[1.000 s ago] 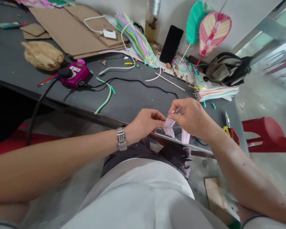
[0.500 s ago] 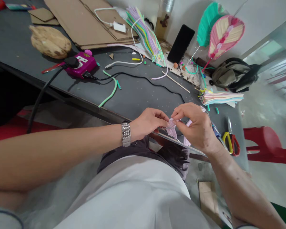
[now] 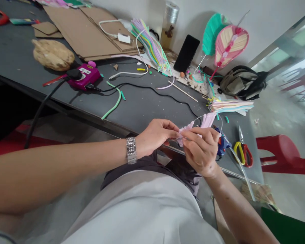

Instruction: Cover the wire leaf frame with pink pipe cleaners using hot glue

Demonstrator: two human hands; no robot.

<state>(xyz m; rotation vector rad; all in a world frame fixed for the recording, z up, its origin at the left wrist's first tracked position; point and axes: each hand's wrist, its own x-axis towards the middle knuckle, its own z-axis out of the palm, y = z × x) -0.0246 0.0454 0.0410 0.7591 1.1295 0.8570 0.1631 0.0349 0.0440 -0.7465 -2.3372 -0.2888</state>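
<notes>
My left hand (image 3: 154, 137), with a metal watch on its wrist, pinches the left end of a pale pink pipe-cleaner piece (image 3: 208, 120) at the table's front edge. The fingers of my right hand (image 3: 202, 149) close on the same piece, close to the left fingertips. The pink strands fan out past my right hand, and a thin wire loop shows around them. Part of the piece is hidden behind my fingers. Just right of my right hand lies a blue glue gun (image 3: 223, 146) with a long clear stick. Scissors (image 3: 241, 149) with yellow and red handles lie farther right.
Pipe-cleaner bundles (image 3: 152, 47) lie at the back and right. A magenta power adapter (image 3: 85, 76) with a black cable, cardboard sheets (image 3: 68, 28), a leaning phone (image 3: 186, 53) and leaf-shaped fans (image 3: 231, 45) are on the table (image 3: 142, 108). A red chair (image 3: 282, 152) stands right.
My right hand has turned over, its back now more upward, and the pink strands swung from below it to above it. More of the glue gun shows. The view has shifted slightly.
</notes>
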